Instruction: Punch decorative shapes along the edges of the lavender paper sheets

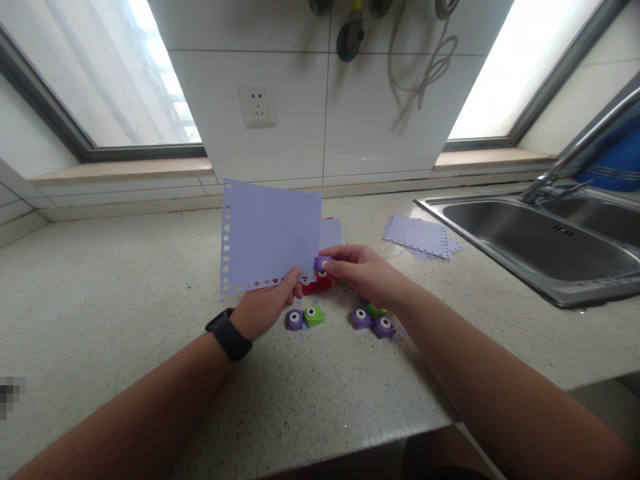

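Near the middle of the frame a lilac sheet of paper (273, 233) is held up above the countertop (125, 320). It is pinched at its lower edge by the left hand (265, 307), whose fingers are closed on the paper, and a black watch (229, 335) is worn on that wrist. At the lower right corner of the sheet a small purple punch (321, 263) is gripped by the right hand (363, 270), with thumb and fingers pressed together around it. A row of small cut-out shapes is seen along the left edge and the bottom edge of the sheet. For this step to be done well, it is judged that the paper should be pushed fully and squarely into the slot of the punch, each shape should be spaced evenly from the last one in the row, and the sheet should be kept flat and steady while the punch is squeezed. Below the hands, other punches (370, 319) in purple, green and red are lying on the countertop, close together. More lilac sheets (420, 235) with punched borders are laid to the right of the middle, near the sink (525, 233). The basin at the right of the frame is seen to hold nothing, as far as can be told, and the tap (575, 153) above it is not running.
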Demonstrator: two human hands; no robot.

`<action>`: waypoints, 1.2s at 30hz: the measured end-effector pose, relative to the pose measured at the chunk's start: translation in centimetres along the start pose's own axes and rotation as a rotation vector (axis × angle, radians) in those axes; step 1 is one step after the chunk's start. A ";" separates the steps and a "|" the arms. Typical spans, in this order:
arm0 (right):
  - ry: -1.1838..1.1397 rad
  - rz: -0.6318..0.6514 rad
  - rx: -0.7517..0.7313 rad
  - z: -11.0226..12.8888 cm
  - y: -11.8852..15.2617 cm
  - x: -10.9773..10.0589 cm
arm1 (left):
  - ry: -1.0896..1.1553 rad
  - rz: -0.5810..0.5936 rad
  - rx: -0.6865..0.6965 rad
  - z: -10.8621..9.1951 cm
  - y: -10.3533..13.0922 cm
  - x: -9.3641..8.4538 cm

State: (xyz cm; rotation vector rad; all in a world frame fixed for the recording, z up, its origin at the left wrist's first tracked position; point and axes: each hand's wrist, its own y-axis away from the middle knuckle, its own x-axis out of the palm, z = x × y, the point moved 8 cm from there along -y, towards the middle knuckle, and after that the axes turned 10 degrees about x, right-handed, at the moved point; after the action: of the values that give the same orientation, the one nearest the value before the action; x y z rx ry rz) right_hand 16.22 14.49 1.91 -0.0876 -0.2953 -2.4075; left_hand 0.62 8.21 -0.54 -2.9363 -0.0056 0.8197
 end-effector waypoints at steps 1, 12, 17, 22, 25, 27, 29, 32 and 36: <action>0.002 0.002 0.001 0.0 0.0 0.0 | 0.001 0.001 0.001 0.0 0.0 0.0; 0.012 -0.020 0.009 0.0 0.0 -0.2 | -0.005 -0.001 0.013 0.0 0.1 -0.1; 0.013 -0.027 0.007 0.1 0.1 -0.2 | -0.013 -0.012 0.020 -0.1 0.2 -0.2; 0.013 -0.037 0.010 0.0 0.1 -0.4 | -0.023 -0.012 0.008 -0.2 0.2 -0.2; 0.022 -0.036 0.012 0.0 0.1 -0.4 | -0.020 -0.014 0.010 -0.2 0.2 -0.2; 0.016 -0.029 0.012 0.0 0.0 -0.3 | -0.011 -0.017 0.015 -0.2 0.1 -0.2; 0.011 -0.017 0.008 0.0 0.0 -0.2 | -0.012 -0.012 0.016 -0.2 0.1 -0.1; 0.014 0.001 0.000 0.0 0.0 0.0 | -0.017 -0.003 0.003 -0.1 0.2 0.0; 0.029 0.021 -0.007 0.0 0.0 0.2 | -0.027 0.009 -0.008 -0.2 0.3 0.1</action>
State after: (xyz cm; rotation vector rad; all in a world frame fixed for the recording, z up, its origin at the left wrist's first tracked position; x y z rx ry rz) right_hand 16.11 14.36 1.90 -0.0593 -0.2710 -2.3869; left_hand 0.83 7.91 -0.43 -2.9345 0.0025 0.8618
